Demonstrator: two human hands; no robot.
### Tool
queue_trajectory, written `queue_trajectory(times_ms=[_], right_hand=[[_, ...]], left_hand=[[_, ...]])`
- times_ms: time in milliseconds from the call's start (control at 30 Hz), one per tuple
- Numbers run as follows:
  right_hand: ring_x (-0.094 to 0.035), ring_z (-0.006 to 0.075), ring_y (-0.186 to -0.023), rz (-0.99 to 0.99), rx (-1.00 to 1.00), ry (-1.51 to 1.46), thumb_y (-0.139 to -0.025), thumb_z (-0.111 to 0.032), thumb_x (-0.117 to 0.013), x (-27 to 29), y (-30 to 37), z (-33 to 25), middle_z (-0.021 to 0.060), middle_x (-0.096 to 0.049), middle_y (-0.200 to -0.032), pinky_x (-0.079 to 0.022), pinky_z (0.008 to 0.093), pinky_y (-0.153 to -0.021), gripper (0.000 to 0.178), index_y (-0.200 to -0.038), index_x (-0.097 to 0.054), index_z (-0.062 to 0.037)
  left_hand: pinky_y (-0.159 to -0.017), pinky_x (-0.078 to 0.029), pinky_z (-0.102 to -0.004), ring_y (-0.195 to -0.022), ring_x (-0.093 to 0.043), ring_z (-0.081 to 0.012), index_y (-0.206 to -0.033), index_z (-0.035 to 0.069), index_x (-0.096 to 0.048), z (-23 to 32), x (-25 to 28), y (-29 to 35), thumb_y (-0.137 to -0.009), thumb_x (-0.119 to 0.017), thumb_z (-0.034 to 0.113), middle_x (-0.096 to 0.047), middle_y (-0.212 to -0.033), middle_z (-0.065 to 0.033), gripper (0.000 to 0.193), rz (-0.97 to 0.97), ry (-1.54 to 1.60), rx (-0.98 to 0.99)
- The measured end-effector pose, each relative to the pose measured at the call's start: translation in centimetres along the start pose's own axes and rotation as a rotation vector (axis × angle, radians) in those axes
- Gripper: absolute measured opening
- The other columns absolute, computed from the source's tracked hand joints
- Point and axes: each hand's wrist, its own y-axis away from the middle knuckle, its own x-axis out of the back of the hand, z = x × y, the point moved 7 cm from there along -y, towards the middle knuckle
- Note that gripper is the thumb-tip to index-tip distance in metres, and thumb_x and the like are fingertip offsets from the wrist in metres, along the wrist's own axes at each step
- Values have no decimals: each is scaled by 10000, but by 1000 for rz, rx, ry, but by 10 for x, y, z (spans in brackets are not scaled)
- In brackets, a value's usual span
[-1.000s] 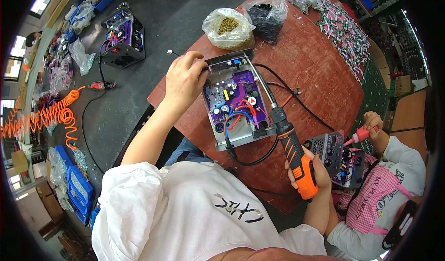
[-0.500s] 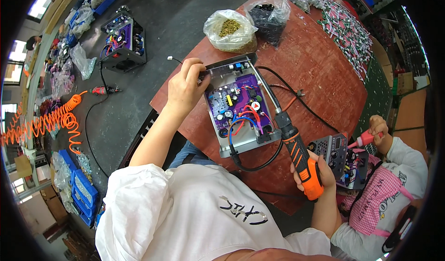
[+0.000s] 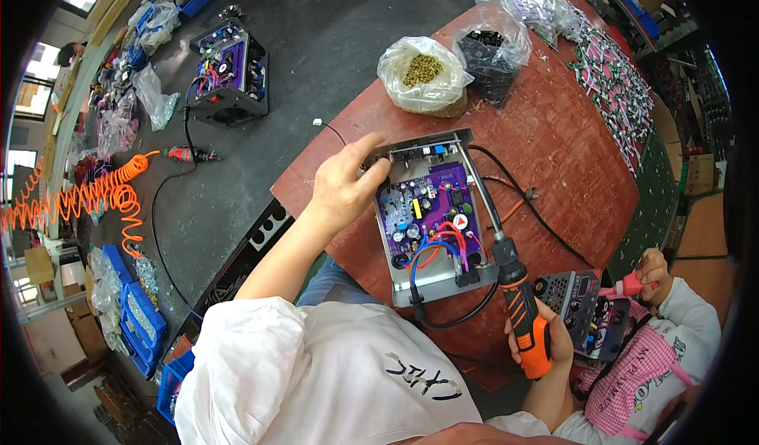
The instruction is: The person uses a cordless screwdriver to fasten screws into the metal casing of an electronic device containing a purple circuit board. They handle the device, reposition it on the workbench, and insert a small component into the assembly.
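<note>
Head view showed the left hand [image 3: 341, 185] pinching the upper left corner of the open metal chassis [image 3: 433, 215] on the desk [image 3: 553, 136], while the right hand [image 3: 541, 342] was closed around the orange electric screwdriver [image 3: 518, 302], its long bit reaching over the chassis's right edge. With so light a hold, the chassis could probably shift, letting the bit slip onto the purple circuit board [image 3: 431, 212].

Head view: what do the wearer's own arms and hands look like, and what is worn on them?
Both are bare: the left hand and right hand wear no gloves, rings or watch that I can make out. The forearms are uncovered too; short white sleeves of a T-shirt with dark lettering end above the elbow.
</note>
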Motion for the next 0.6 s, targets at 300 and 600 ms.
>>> queue_trajectory(times_ms=[300,600], right_hand=[[-622,261,-582,77,-36,-20,-829,-590,-580,0,-1,0,281,-570,-949,-506,292,-452,959,-1346,-249,147],[-635,299,-698,114,-124,-159,-807,-508,-649,5,9,5,303,-573,-1034,-519,352,-565,967,-1379,-221,143]], left_hand=[[-648,-536,-347,-846,-620,-285,-906,80,-628,-5,-10,5,-643,-676,60,-537,-1124,-153,269,52,152,13],[-681,-556,-378,-811,-614,-275,-828,80,-573,-14,-14,7,-582,-704,27,-512,-1021,-126,284,160,284,-46]])
